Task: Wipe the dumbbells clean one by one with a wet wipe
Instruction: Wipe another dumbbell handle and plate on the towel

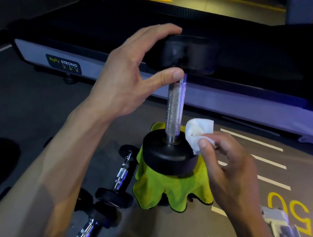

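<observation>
The left hand point(129, 79) cupped the top weight of an upright dumbbell point(173, 108) — fingers curled over it, thumb under it by the handle — while the right hand point(230, 168) pinched a crumpled white wipe point(197, 131) against the lower weight's edge at three o'clock. The dumbbell stood on a green cloth point(162, 190); smaller dumbbells point(117, 182) lay on the floor at seven o'clock, a treadmill point(175, 93) at twelve.
</observation>
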### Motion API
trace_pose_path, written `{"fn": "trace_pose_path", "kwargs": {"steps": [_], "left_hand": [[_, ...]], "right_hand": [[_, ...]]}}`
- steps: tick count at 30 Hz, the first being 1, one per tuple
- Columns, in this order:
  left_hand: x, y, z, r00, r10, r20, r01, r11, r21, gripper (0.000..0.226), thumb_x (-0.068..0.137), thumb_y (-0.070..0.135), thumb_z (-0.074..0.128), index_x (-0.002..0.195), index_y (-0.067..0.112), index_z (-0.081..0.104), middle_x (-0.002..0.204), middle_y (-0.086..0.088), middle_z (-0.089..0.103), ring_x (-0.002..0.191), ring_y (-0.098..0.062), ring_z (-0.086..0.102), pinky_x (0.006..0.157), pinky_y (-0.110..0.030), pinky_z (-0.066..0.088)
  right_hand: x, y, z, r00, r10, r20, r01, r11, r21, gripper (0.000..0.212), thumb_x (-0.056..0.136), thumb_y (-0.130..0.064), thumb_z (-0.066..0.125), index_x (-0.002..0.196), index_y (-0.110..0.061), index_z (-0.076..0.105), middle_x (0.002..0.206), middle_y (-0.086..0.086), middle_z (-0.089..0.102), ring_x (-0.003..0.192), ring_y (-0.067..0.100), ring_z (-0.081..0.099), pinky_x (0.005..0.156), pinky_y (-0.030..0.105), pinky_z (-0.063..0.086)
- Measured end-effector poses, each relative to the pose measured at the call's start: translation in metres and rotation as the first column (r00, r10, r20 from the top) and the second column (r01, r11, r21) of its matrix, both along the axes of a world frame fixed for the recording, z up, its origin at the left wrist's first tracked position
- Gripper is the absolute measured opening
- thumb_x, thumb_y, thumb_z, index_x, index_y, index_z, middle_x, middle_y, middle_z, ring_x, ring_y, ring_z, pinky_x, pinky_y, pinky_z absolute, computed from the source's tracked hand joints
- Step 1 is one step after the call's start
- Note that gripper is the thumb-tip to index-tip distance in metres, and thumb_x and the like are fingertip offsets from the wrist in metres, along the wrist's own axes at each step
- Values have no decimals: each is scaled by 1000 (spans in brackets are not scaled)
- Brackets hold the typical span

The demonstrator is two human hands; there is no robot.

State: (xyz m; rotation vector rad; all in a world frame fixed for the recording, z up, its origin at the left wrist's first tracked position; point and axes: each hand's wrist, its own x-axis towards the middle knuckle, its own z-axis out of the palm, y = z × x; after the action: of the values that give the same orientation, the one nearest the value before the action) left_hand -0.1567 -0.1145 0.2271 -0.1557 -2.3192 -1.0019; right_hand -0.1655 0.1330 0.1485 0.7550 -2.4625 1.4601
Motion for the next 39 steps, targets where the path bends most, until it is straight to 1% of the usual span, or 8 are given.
{"fn": "trace_pose_path", "kwargs": {"steps": [5,11,14,21,29,32,36,39], "left_hand": [[-7,-5,0,1000,-15,7,15,1000,-6,63,97,42,75,151,18,52,147,6,56,140,-9,53,116,-38,47],[-9,-10,-2,1000,-21,7,21,1000,5,64,97,46,74,151,20,53,145,8,57,139,-12,54,115,-42,48],[-9,-11,-2,1000,-24,3,24,1000,7,64,97,46,74,150,19,53,142,9,56,138,-10,55,114,-40,49],[-8,-8,-1,999,-36,2,36,999,-10,63,97,45,73,150,19,52,141,12,55,137,-10,54,113,-40,49],[-12,-8,0,999,-35,2,35,999,-3,63,96,45,74,149,19,54,140,10,56,137,-9,55,114,-41,49],[-13,-8,0,999,-42,7,42,999,-2,62,96,43,75,149,18,54,141,9,56,137,-9,55,114,-40,49],[-14,-11,-3,999,-37,-6,37,999,36,59,96,42,76,147,21,54,140,9,57,136,-11,55,115,-44,48],[-13,-12,-4,1000,-27,-4,27,999,46,59,96,40,76,147,18,55,141,8,57,136,-11,55,115,-45,48]], "right_hand": [[-19,-11,11,982,150,-113,-127,973,191,42,97,-22,70,130,-45,55,105,-22,71,93,6,67,82,11,48],[-30,-13,7,937,262,-231,-192,939,285,30,86,2,77,106,-19,80,103,-11,52,82,4,54,72,5,39],[-33,-12,15,929,352,-117,-305,905,297,28,88,-6,76,107,-27,81,99,-13,54,80,13,60,68,26,48],[-50,-27,28,906,424,14,-396,833,387,14,84,-32,71,95,-36,79,88,-13,63,80,9,63,70,30,47],[-52,-39,25,904,319,-284,-232,925,300,15,91,-12,74,103,-20,79,92,-10,59,72,1,50,72,9,37],[-71,-43,45,900,185,-394,-117,975,189,15,93,-9,71,104,-17,78,89,0,59,74,9,52,69,15,38],[-55,-35,22,895,354,-270,-269,914,305,16,92,-15,69,102,-21,80,90,-2,60,72,12,56,67,24,42],[-48,-36,18,889,421,-181,-348,876,333,17,90,-17,70,100,-24,81,83,-16,49,69,-1,52,66,11,36]]}}
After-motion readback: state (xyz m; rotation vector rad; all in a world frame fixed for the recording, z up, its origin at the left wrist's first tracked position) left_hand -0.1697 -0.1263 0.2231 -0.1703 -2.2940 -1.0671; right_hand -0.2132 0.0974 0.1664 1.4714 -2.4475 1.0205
